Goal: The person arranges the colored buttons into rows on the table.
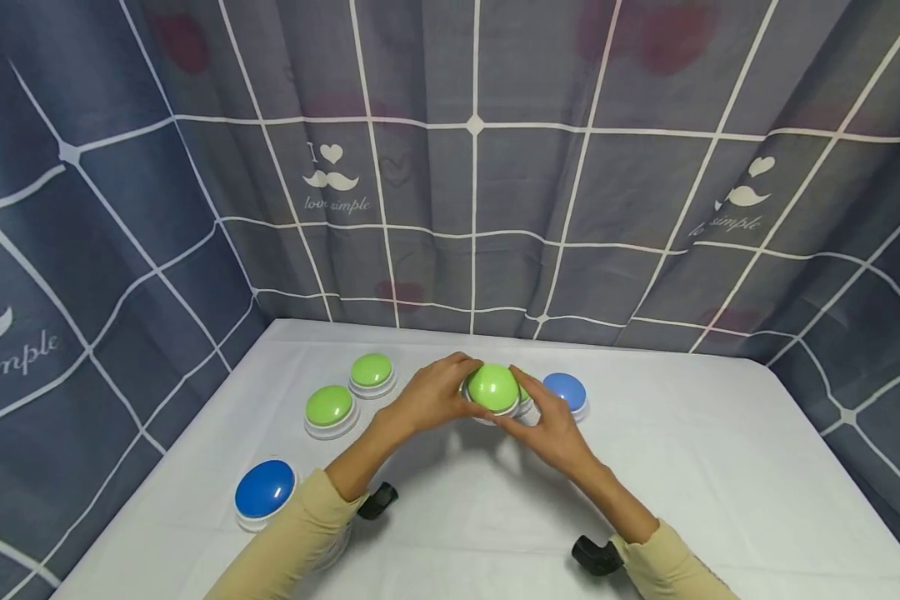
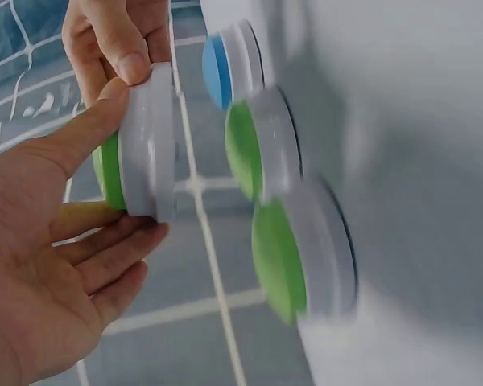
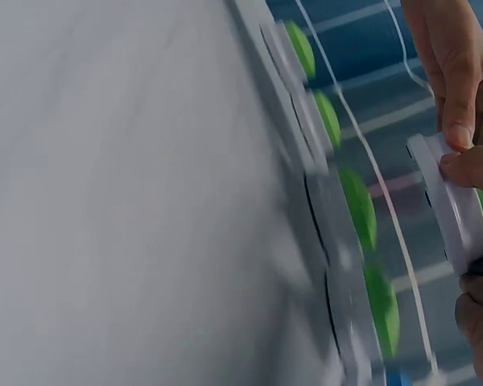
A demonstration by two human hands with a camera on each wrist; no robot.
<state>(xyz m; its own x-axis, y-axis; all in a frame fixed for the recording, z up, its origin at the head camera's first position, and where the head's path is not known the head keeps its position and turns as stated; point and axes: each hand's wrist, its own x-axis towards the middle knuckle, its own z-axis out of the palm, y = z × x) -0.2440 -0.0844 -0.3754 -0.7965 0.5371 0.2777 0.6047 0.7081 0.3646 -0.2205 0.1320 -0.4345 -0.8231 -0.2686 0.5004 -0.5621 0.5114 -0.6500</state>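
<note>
The left hand and the right hand pinch, thumbs and fingers at its rim, one glossy green domed button on a round white plastic base, held up clear of the white cloth-covered table. Just beyond it, two more green domed buttons with white bases stand on the table side by side, with a blue domed button on a white base near them at the right. Left of the hands stand a pair of green-topped buttons; nearer the person, a larger-looking blue-topped button sits beside the beige left sleeve, which partly hides another white base. A grey fabric curtain with white grid lines hangs behind
</note>
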